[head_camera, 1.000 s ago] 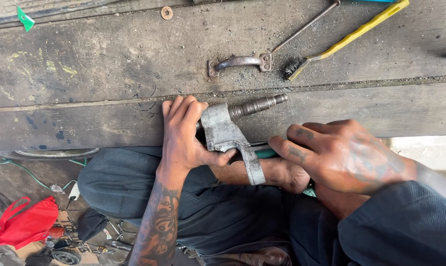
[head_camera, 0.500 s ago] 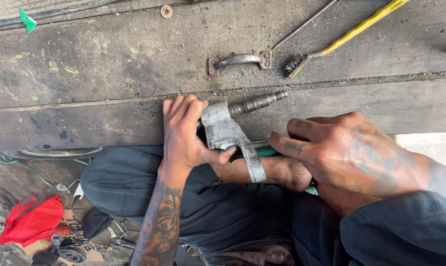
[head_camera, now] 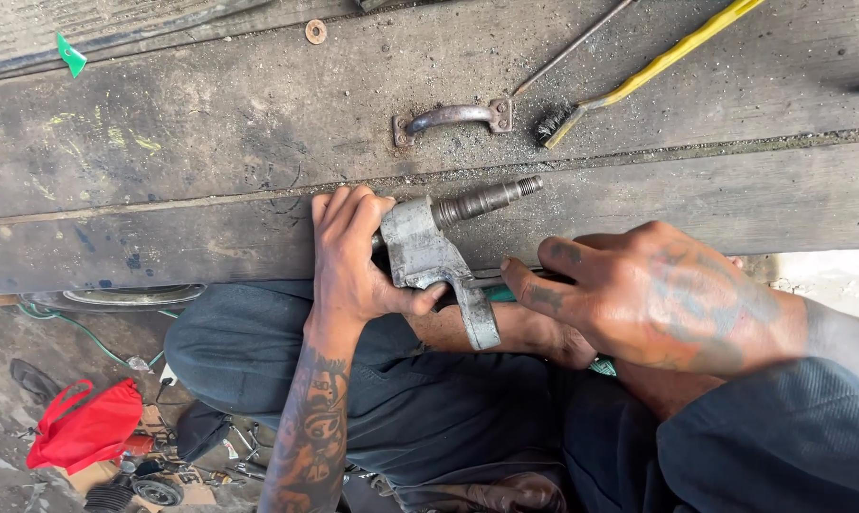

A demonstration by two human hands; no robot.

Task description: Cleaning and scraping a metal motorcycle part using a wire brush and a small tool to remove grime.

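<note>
Left hand: the left hand point(head_camera: 353, 256) is wrapped around the grey metal part point(head_camera: 429, 252), fingers over its left end and thumb hooked under its body, clamped tight, likely to stop the piece turning or sliding on the wood.

Right hand: the right hand point(head_camera: 652, 294) sits just right of the part with fingers curled and pointing left toward it; the fingertips press on a slim dark tool point(head_camera: 500, 281) at the part's lower arm (what kind of tool I cannot tell, since the hand covers most of it). The grip looks closed on it.

Metal part: a worn casting with a threaded shaft point(head_camera: 491, 198) sticking out to the upper right and a flat arm hanging down off the near edge of the wooden bench point(head_camera: 163, 171). It rests at that near edge, about midway along, apparently so the arm can hang free over the person's lap.

Bench top: rough, dirty planks with a seam running along the length. A small metal handle point(head_camera: 453, 116) is fixed behind the part, well clear of the hands.

Far right corner: a wire brush with a yellow handle point(head_camera: 648, 71) lies slanted, a thin metal rod point(head_camera: 572, 47) beside it.

Far edge: a washer point(head_camera: 315, 31) lies alone.

Below the bench: a red cloth bag point(head_camera: 85, 426) among scattered bits on the ground, left of the dark trousers.
</note>
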